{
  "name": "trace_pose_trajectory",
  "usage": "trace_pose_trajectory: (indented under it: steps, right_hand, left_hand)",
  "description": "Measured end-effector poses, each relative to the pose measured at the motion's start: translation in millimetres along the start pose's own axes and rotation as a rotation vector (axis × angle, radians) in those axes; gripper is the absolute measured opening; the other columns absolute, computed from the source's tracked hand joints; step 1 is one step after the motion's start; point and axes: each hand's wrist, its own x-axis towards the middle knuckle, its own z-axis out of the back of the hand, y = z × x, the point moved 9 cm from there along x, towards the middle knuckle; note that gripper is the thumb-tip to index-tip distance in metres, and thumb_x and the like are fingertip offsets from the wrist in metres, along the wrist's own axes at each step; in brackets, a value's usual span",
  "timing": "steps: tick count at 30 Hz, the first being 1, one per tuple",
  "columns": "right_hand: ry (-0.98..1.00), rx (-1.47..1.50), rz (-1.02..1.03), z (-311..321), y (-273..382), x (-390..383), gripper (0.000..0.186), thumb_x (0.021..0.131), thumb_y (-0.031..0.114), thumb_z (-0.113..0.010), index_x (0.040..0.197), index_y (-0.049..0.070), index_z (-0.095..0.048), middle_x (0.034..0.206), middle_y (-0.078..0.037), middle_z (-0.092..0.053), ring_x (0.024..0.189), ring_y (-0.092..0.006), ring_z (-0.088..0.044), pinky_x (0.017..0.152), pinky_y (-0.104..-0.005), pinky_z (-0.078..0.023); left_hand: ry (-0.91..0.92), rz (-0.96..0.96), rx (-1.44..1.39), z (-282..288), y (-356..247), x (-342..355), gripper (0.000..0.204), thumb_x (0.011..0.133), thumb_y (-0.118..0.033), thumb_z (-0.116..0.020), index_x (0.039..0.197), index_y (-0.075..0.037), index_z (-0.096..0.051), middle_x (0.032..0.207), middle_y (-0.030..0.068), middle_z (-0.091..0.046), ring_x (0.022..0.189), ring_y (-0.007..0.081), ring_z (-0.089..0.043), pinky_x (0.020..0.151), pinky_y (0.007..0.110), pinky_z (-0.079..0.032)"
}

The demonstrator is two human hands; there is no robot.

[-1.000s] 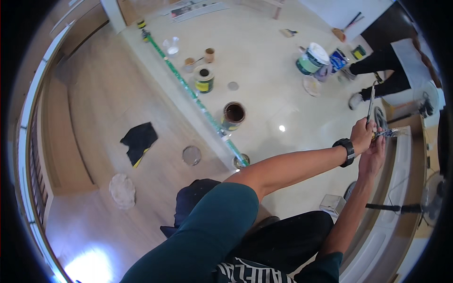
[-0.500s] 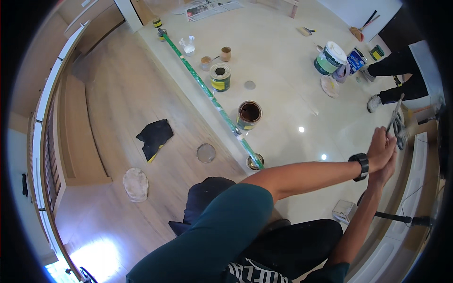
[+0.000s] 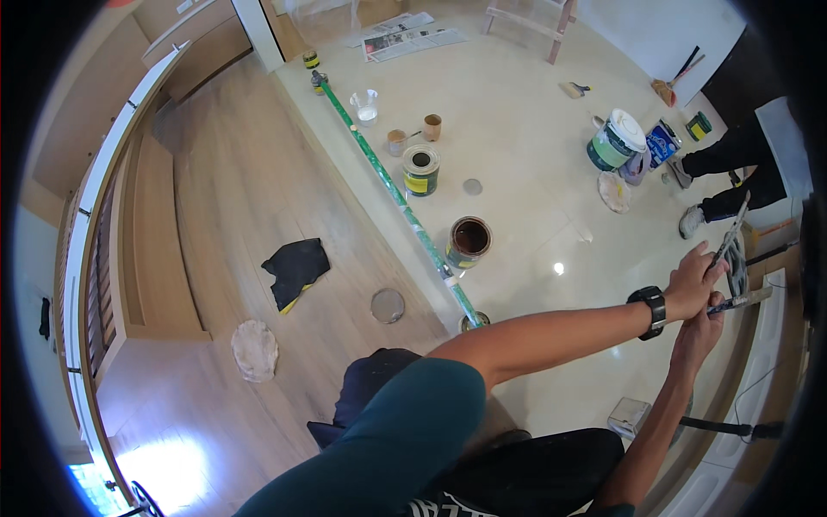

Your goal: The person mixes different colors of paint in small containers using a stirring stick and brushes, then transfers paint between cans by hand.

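Half a second ago the hands were pressed together, hiding the brush (image 3: 743, 301); it now shows again, projecting rightward from the right hand (image 3: 698, 334), so both implements can be told apart; the right hand grasps its handle; the left hand (image 3: 692, 280), just beyond, grips a slim grey tool (image 3: 732, 231), kind unclear, angled away from the body; edges: a white ledge (image 3: 762, 345) runs along the hands' right, its contact with the bristles not determinable; a black bar (image 3: 715, 425) crosses nearer the body; a co-worker's legs (image 3: 724, 159) stand beyond the left hand; open room: pale floor (image 3: 568, 233) spreads leftward to the brown-filled tin (image 3: 463, 258).
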Motion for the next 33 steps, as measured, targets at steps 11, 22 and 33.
trace_pose_trajectory:
  steps: [11,22,33]
  right_hand:
    - [-0.164,0.039,-0.094,-36,51,-25,0.035,0.100,0.008,-0.070,0.086,0.017,-0.039,0.135,-0.019,-0.066,0.114,-0.0165,-0.066,0.097,-0.0318,-0.052]
    - [-0.219,0.063,-0.080,-11,68,-40,0.035,0.100,0.010,-0.070,0.084,0.018,-0.040,0.133,-0.016,-0.067,0.112,-0.0160,-0.066,0.094,-0.0309,-0.054]
    - [-0.194,-0.014,-0.191,-29,32,-35,0.038,0.096,0.008,-0.075,0.083,0.019,-0.040,0.128,-0.018,-0.068,0.106,-0.0179,-0.066,0.091,-0.0323,-0.055]
  left_hand:
    - [0.434,0.026,-0.453,199,32,23,0.052,0.096,-0.018,-0.066,0.140,0.005,-0.050,0.118,0.0171,-0.071,0.092,0.0248,-0.076,0.069,0.034,-0.062]
    - [-0.682,0.481,1.194,580,152,-39,0.132,0.064,-0.039,-0.096,0.155,0.010,-0.014,0.160,0.0371,-0.022,0.149,0.0467,-0.030,0.124,0.049,-0.029]
    - [-0.657,0.518,1.099,587,168,-49,0.127,0.060,-0.029,-0.097,0.154,0.006,-0.019,0.144,0.0280,-0.040,0.133,0.0447,-0.047,0.114,0.048,-0.044]
